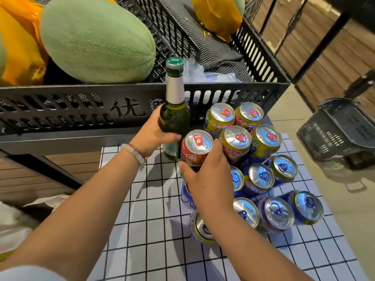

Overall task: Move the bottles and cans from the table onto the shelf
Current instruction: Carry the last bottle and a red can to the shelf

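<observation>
1. Left hand [154, 130]: fingers and thumb wrapped round the lower body of a green glass bottle [175, 110]. Bottle upright, green cap on, silver foil neck; its base is at the far edge of the worktop [142, 199], can't tell if it's touching or just lifted.
2. Right hand [205, 175]: curled round a red can [195, 151], thumb on the near-left side, fingers on the right side. Can upright, just right of the bottle, nearly touching it.
3. Worktop has a white cloth with a black grid.
4. Yellow/blue cans with red tabs [236, 138]: four, upright, packed together right of the red can.
5. Blue-tab cans [261, 177]: more of them nearer the camera, upright, tightly grouped; a few partly hidden under the right forearm.
6. Behind the worktop: black slotted crate [81, 106] holding a big pale-green melon [95, 39].
7. Bead bracelet [136, 153] on the left wrist.
8. Dark shopping basket [341, 130] on the floor, well right of the worktop.
</observation>
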